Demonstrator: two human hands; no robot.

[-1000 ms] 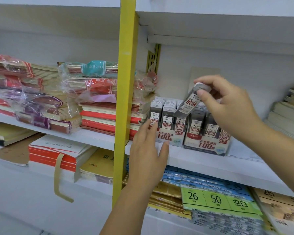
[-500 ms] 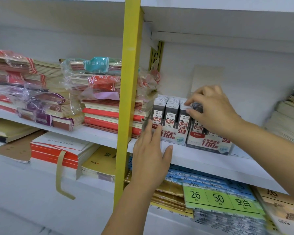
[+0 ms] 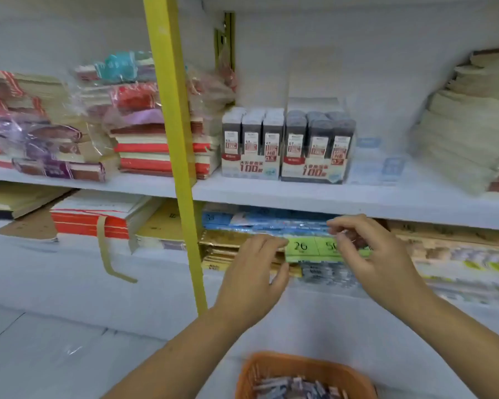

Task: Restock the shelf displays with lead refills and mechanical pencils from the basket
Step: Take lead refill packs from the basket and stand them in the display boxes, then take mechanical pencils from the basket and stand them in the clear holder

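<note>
- The left hand (image 3: 251, 277) hung in the air in front of the lower shelf, fingers loosely bent, with nothing in it.
- The right hand (image 3: 380, 260) hovered just right of it at about the same height. Its fingers were loosely curled toward the thumb and no item showed between them, though that part was blurred.
- Both hands were apart from each other and partly covered a green pack (image 3: 303, 249) printed with numbers, lying on the lower shelf.
- Near and below the hands, at the bottom edge, stood an orange basket (image 3: 294, 359) holding a jumble of small lead refill cases (image 3: 297, 387).
- Above the hands, on the middle shelf (image 3: 329, 197), two display boxes stood side by side, touching: the left display box (image 3: 251, 168) with light-capped refill cases upright in a row, the right display box (image 3: 314, 171) with dark-capped ones.
- A yellow post (image 3: 173, 125) ran from top to bottom just left of the left display.
- Left of the post lay stacked notebooks (image 3: 144, 148), some in plastic wrap.
- At the far right of the middle shelf sat a tall pile of pale booklets (image 3: 458, 133).
</note>
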